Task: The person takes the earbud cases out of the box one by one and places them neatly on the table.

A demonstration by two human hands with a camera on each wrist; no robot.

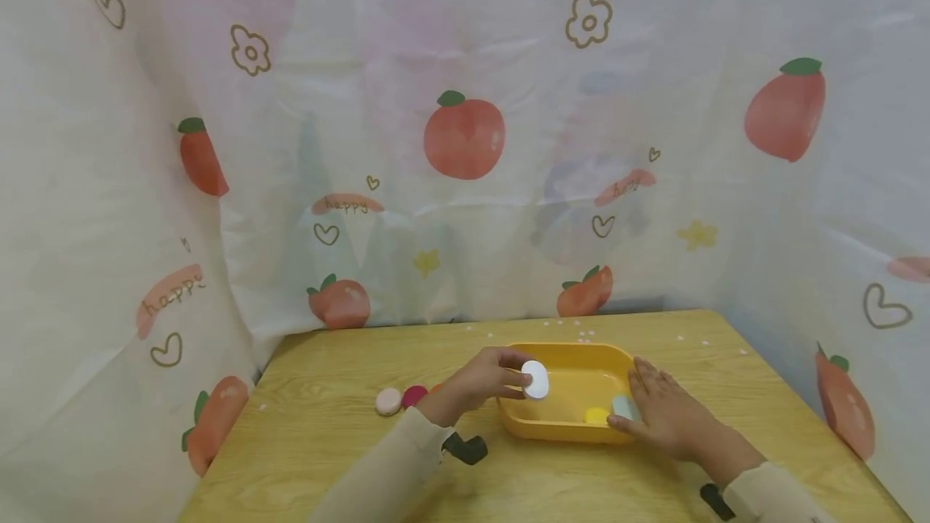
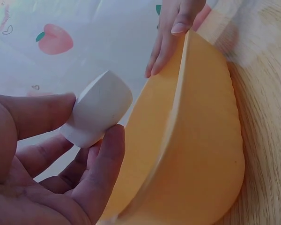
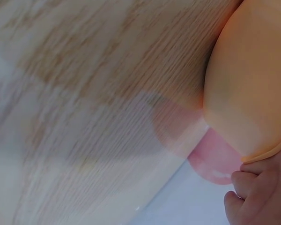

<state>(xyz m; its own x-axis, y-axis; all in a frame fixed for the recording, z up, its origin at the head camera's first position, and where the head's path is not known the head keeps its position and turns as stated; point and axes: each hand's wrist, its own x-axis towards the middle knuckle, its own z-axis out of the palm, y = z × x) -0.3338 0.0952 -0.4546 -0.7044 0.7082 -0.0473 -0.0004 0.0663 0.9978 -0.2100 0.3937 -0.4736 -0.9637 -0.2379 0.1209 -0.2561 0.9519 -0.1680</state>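
In the head view my left hand (image 1: pixel 488 376) pinches a thick white round piece (image 1: pixel 535 379) between thumb and fingers, over the left side of a yellow tray (image 1: pixel 563 431). Seen from the left wrist, the white piece (image 2: pixel 100 108) has a flat face and rounded sides, and it is held above the rim. My right hand (image 1: pixel 664 410) rests at the tray's right rim with its fingers extended and touching it. Inside the tray, near that hand's thumb, lie a yellow piece (image 1: pixel 597 416) and a pale green piece (image 1: pixel 623 407), the latter partly hidden.
Left of the tray, a pale pink round piece (image 1: pixel 388 402) and a magenta one (image 1: pixel 415 396) lie on the wooden table (image 1: pixel 327 442). An orange piece (image 1: pixel 436 387) is mostly hidden behind my left hand. A fruit-patterned curtain (image 1: pixel 465 248) closes off the back and sides.
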